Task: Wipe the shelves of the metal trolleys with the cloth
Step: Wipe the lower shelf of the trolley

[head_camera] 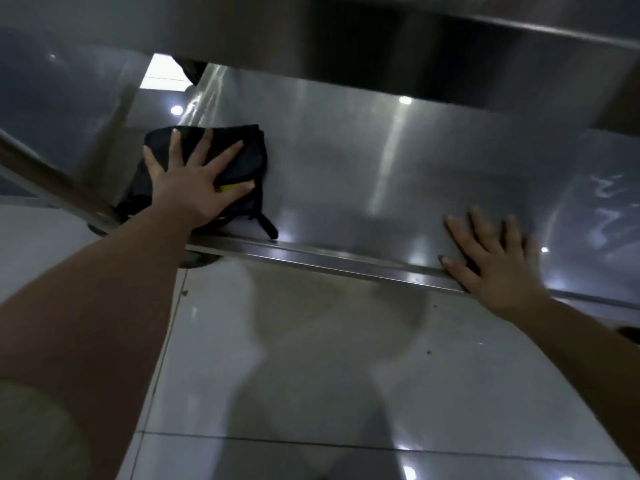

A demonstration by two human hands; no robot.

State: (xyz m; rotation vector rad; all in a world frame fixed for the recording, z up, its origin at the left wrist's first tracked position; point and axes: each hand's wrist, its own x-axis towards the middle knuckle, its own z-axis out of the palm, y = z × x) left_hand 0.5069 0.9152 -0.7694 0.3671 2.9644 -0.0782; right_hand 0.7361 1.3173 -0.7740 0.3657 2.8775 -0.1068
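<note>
A shiny metal trolley shelf (363, 161) fills the middle of the head view. A folded black cloth (251, 152) with a yellow patch lies on its left part. My left hand (194, 178) is pressed flat on the cloth, fingers spread. My right hand (491, 258) rests flat on the shelf's front right edge, fingers apart, holding nothing. A strap of the cloth hangs over the raised front rim (329, 261).
An upper shelf (381, 36) overhangs close above the lower one. A round metal post (52, 174) slants at the left corner. Below the rim lies a glossy tiled floor (311, 393). Another metal surface (52, 98) stands at the left.
</note>
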